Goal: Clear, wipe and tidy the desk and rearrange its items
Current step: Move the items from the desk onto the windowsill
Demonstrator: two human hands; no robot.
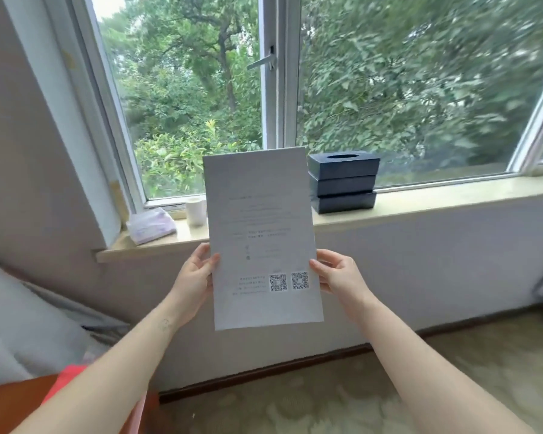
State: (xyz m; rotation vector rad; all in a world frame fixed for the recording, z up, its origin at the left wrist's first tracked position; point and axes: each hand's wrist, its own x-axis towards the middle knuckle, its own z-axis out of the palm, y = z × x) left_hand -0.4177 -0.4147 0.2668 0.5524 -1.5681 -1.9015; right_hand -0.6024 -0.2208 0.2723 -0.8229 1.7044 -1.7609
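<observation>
Our left hand (198, 277) pinches the left edge of a sheet (261, 220), thumb on the printed face and fingers behind it. Our right hand (336, 274) pinches the right edge at about the same height, thumb also in front. The hands are apart, with the sheet's width between them. We hold the sheet upright in the air, slightly tilted, in front of the wall (436, 261) under a window (185, 89). It carries faint lines of print and two QR codes low on the right.

The sill (436, 195) runs behind the sheet. On it, just right of the sheet, three dark boxes (342, 183) are stacked, the top one with an oval slot. Left of the sheet stand a white cylinder (196, 211) and, near it, a pale purple packet (152, 225). Green trees fill the window.

At the lower left we see a corner of the brown surface (13, 399), with something red (66, 377) on it, partly hidden by our arm. A patterned carpet (342, 396) lies below.
</observation>
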